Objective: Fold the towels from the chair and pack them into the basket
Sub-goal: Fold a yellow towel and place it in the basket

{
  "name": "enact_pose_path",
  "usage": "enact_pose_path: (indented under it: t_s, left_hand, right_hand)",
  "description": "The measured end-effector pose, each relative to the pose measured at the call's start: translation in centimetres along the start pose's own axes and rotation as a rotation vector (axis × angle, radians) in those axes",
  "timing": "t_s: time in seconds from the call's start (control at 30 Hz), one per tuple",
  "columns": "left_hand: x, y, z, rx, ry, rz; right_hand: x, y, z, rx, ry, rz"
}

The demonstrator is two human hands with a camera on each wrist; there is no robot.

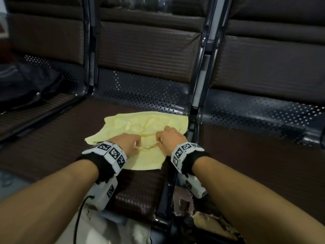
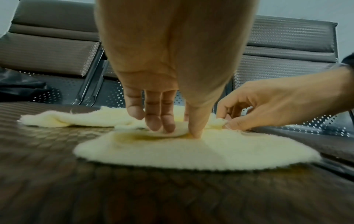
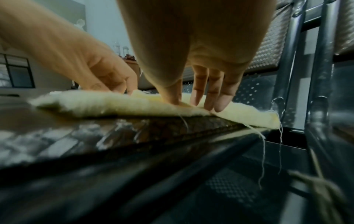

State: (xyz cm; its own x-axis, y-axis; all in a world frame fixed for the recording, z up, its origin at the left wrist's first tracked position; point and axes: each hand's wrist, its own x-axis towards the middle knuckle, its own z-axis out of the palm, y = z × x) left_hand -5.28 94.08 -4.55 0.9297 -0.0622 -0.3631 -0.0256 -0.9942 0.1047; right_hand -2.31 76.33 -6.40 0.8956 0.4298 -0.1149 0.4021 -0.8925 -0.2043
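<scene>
Row of dark padded bench seats (image 1: 140,182) with perforated metal backs; yellow towel (image 1: 146,124) spread, rumpled, on the middle seat; dark bag (image 1: 26,88) on the seat to the left; no basket in view. Left hand (image 1: 129,144) and right hand (image 1: 169,138) close together at the towel's middle, fingers (image 2: 160,121) curled down, pinching a raised ridge of cloth. Step judged: gathering the fold line, folding barely begun. Next: lifting the pinch evenly and laying one half squarely over the other.

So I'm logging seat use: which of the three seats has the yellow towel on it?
The middle seat: the yellow towel lies there under both hands; the left seat holds something dark.
</scene>
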Motion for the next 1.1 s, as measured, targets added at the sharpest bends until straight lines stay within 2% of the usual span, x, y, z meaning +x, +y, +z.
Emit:
enact_pose_path:
  t_s: [0.23,0.33,0.4,0.47,0.6,0.73,0.87,0.93,1.0,1.1]
  left_hand:
    - [-1.1,3.1,-2.0,-0.187,0.244,0.019]
    - [-2.4,6.1,-3.9,-0.291,0.404,0.144]
    - [-3.4,8.5,-5.0,-0.433,0.523,0.265]
    - [-4.7,11.2,-5.9,-0.586,0.574,0.367]
    - [-6.9,16.5,-6.7,-0.801,0.472,0.536]
    - [-8.8,20.4,-6.9,-0.933,0.341,0.684]
    - [-9.3,22.4,-5.7,-0.791,0.259,0.694]
    - [-9.4,23.0,-5.3,-0.754,0.217,0.676]
    - [-9.3,23.3,-5.4,-0.799,0.189,0.647]
    - [-9.1,23.9,-5.8,-0.949,0.137,0.595]
  right_hand:
    - [-2.4,1.0,-3.9,0.420,0.188,0.034]
    - [-4.6,1.8,-7.1,0.494,0.341,0.057]
    - [-6.4,2.7,-9.2,0.537,0.397,0.066]
    - [-8.6,3.8,-11.1,0.563,0.433,0.050]
    - [-13.3,6.2,-13.8,0.687,0.550,0.015]
    - [-17.9,9.2,-15.4,0.783,0.748,-0.022]
    - [-20.9,12.5,-15.4,0.908,0.932,0.058]
    - [-21.9,13.7,-14.5,0.911,0.930,0.117]
    - [-22.5,14.5,-13.8,0.837,0.834,0.150]
    - [-23.3,15.2,-13.3,0.770,0.675,0.088]
